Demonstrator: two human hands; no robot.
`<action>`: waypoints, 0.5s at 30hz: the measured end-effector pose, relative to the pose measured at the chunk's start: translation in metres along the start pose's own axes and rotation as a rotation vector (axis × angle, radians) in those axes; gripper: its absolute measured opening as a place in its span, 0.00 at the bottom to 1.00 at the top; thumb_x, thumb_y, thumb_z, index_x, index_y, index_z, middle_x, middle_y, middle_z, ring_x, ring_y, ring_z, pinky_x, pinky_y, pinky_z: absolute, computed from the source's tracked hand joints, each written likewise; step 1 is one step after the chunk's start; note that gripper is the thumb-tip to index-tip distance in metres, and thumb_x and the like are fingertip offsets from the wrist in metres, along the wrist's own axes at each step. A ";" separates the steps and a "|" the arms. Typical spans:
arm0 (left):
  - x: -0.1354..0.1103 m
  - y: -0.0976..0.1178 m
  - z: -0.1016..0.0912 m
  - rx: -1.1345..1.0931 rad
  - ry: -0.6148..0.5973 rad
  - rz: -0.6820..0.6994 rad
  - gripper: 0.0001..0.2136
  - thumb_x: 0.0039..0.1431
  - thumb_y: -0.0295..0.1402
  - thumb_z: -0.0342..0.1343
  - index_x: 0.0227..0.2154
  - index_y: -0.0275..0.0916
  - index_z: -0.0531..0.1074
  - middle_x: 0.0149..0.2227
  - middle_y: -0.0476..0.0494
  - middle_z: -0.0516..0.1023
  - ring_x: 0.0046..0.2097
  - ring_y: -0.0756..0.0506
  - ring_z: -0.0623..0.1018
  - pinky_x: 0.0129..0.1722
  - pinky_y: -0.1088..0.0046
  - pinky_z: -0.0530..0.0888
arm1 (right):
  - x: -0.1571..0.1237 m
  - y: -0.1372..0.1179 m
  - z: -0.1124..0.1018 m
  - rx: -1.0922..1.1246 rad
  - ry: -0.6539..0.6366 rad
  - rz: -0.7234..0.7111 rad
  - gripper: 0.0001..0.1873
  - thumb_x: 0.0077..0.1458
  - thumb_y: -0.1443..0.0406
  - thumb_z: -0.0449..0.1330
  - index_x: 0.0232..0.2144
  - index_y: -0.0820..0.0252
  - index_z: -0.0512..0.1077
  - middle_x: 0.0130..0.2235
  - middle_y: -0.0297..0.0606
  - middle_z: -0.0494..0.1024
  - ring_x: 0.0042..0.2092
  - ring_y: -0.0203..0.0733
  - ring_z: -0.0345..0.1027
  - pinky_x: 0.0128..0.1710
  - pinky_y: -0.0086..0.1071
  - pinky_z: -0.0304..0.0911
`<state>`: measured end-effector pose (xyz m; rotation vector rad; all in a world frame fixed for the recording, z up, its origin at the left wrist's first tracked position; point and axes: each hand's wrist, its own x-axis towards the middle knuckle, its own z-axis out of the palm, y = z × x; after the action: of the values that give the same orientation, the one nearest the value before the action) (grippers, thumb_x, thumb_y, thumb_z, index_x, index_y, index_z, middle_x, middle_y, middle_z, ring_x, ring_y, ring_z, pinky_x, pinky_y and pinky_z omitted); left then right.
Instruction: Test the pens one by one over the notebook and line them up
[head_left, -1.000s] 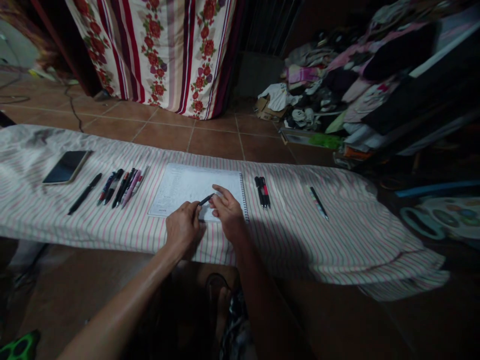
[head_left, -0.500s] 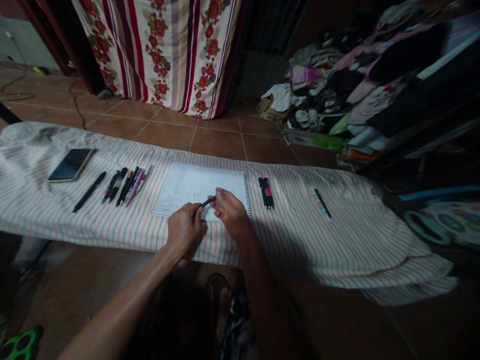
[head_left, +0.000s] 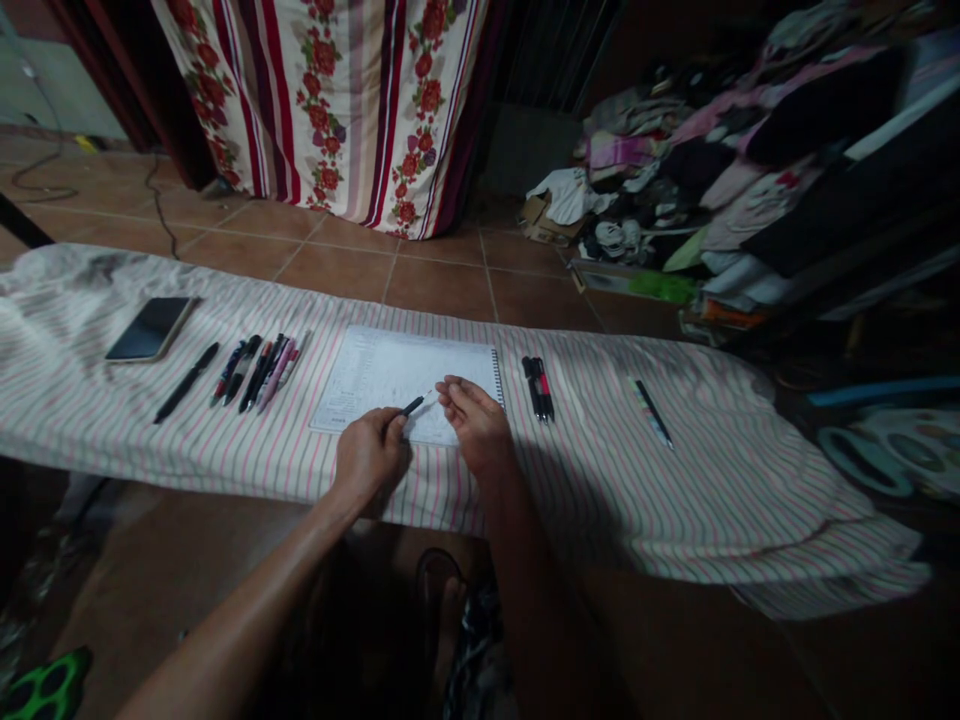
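Observation:
Over the near edge of a white spiral notebook (head_left: 390, 370), my left hand (head_left: 369, 455) is closed round a dark pen (head_left: 412, 405). My right hand (head_left: 474, 425) pinches at the pen's pale tip end, fingers curled; what it grips is too small to name. The notebook lies on a striped cloth (head_left: 675, 480) spread over a low surface. Left of the notebook sits a row of several pens (head_left: 255, 372), with a single black pen (head_left: 187, 381) further left.
A dark phone (head_left: 150, 328) lies at the cloth's far left. Two pens (head_left: 538, 387) rest right of the notebook, another pen (head_left: 651, 410) further right. A flowered curtain (head_left: 337, 100) hangs behind; a heap of clothes (head_left: 675, 190) fills the back right on the tiled floor.
My right hand has drawn slightly right, away from the pen, and a pale tip now shows between the hands. The view has shifted a little to the left.

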<state>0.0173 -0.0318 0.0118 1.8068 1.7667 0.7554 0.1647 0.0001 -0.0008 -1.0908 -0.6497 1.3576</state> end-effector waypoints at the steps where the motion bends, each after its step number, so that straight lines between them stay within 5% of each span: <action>1: 0.000 0.000 0.000 -0.013 -0.003 -0.007 0.14 0.57 0.35 0.46 0.39 0.39 0.75 0.36 0.41 0.80 0.38 0.43 0.77 0.37 0.70 0.68 | 0.001 0.000 0.000 0.010 0.012 0.009 0.17 0.37 0.59 0.65 0.32 0.60 0.72 0.35 0.41 0.77 0.34 0.37 0.70 0.30 0.29 0.62; 7: 0.001 0.001 0.000 -0.053 0.002 -0.062 0.13 0.57 0.36 0.47 0.39 0.40 0.75 0.36 0.42 0.80 0.38 0.43 0.77 0.36 0.70 0.69 | 0.000 -0.001 0.004 0.023 0.063 0.040 0.14 0.37 0.58 0.63 0.27 0.60 0.69 0.29 0.37 0.74 0.29 0.37 0.68 0.21 0.26 0.54; 15: 0.002 0.003 0.005 -0.119 -0.017 -0.039 0.13 0.57 0.35 0.47 0.38 0.38 0.75 0.36 0.41 0.80 0.38 0.44 0.77 0.37 0.70 0.69 | -0.007 0.008 0.012 -0.160 -0.050 0.027 0.17 0.36 0.55 0.66 0.25 0.62 0.72 0.20 0.29 0.65 0.21 0.28 0.53 0.18 0.25 0.44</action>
<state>0.0228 -0.0301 0.0107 1.6916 1.7037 0.8093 0.1490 -0.0052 -0.0018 -1.2000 -0.7939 1.3776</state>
